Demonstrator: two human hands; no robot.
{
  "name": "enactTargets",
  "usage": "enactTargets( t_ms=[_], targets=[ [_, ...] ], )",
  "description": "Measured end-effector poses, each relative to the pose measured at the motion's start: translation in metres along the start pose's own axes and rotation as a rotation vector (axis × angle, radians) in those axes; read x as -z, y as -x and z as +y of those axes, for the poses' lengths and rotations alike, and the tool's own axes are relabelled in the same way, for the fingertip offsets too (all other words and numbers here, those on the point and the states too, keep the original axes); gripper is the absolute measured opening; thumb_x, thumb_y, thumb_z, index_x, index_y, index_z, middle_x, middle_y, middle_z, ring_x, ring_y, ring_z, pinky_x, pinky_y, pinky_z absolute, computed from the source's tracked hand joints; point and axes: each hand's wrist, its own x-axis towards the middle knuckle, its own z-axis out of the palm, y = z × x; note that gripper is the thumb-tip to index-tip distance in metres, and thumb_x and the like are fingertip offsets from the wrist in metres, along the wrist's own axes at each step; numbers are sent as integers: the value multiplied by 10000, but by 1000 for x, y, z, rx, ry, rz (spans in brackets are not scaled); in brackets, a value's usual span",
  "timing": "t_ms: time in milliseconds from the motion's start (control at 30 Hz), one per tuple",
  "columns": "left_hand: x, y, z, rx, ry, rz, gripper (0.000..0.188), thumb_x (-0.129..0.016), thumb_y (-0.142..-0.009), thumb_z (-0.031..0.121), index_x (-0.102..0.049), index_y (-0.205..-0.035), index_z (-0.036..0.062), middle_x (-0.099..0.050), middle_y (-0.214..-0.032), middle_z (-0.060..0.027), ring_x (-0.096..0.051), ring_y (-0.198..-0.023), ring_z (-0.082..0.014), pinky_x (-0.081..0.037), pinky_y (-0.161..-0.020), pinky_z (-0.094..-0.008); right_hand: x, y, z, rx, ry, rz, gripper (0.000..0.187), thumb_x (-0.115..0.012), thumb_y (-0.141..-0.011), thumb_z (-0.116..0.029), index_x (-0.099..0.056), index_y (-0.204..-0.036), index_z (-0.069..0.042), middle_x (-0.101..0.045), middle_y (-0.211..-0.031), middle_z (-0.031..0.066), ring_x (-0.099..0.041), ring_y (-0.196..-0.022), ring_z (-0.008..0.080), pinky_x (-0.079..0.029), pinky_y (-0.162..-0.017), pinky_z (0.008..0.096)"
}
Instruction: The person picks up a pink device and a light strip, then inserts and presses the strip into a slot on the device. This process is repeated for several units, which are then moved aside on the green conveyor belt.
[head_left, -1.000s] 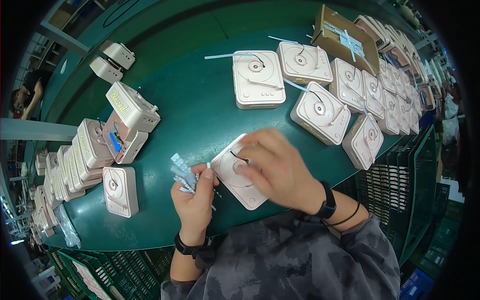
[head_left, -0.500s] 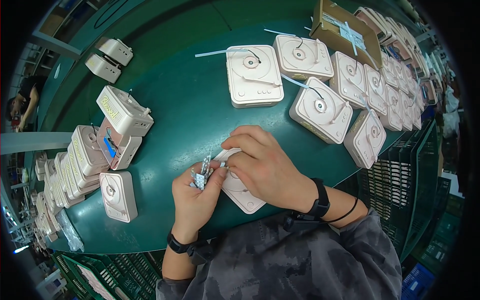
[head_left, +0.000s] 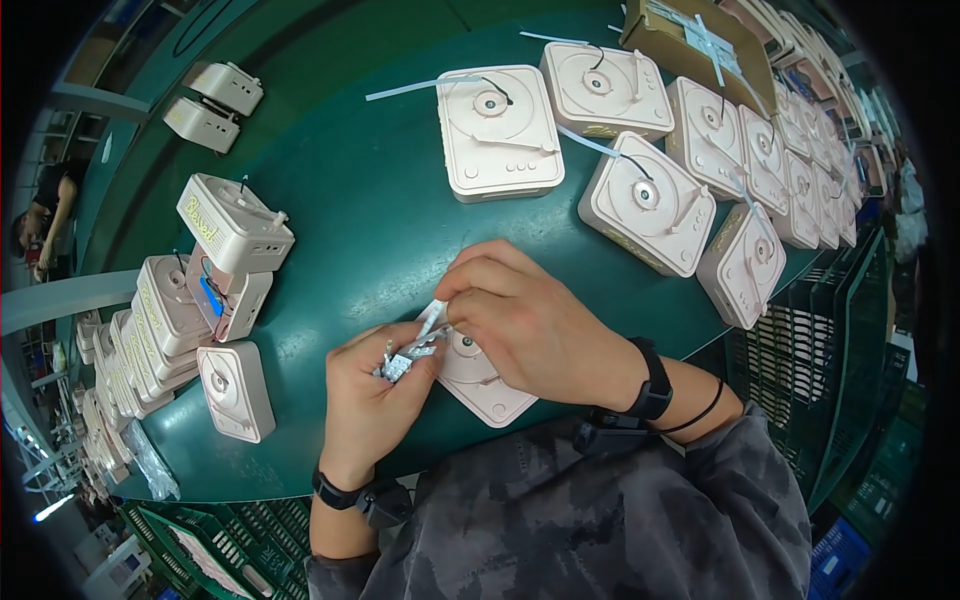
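My left hand (head_left: 365, 405) is closed round a small bunch of pale blue-white strips (head_left: 398, 366), printed or dotted on their faces. Between the fingertips of my right hand (head_left: 540, 325) is the end of one such strip (head_left: 433, 316), pulled up from the bunch. Both hands hover over a pale pink case shaped like a small record player (head_left: 497, 403), which lies on the green table with its round platter and corner showing. My right hand hides part of this case. Whether the pinched strip is fully apart from the others, I cannot tell.
Similar cases (head_left: 500, 135) stand to the right and far side, some with pale strips on black wires. More are stacked at the left (head_left: 235, 225). A cardboard box (head_left: 700, 50) of strips sits far right. Green crates (head_left: 800, 350) flank the table. Another person (head_left: 55, 210) is far left.
My left hand has shifted slightly left and down. My right hand has drawn a strip upward, so it now shows between the two hands. The view has tilted a little.
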Motion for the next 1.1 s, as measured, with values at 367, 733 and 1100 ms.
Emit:
enactTargets(
  t_ms=[367,733,1100],
  targets=[
    [-2,-5,-2,-84,-15,-6,167,-725,-826,-17,-734,-993,-13,-674,-798,-80,-604,-680,-125,-460,-596,-264,-1,0,1,-1,28,-11,144,-676,-767,20,-650,-907,33,-598,-1084,118,-553,-1100,303,-495,-923,375],
    [-4,-5,9,-236,-232,13,244,-659,-732,-101,-693,-958,-15,-657,-810,-117,-634,-690,-224,-484,-628,-292,-2,-1,-3,76,190,-16,212,-658,-734,-8,-626,-942,16,-590,-1061,111,-553,-1089,306,-473,-930,406],
    [-27,-2,-4,-440,-327,142,381,-591,-641,-120,-650,-1001,-6,-643,-869,-153,-641,-731,-328,-514,-649,-343,-10,8,-3,121,256,55,199,-662,-716,-54,-576,-891,-13,-561,-1015,124,-566,-1033,318,-458,-949,469]
  ],
)
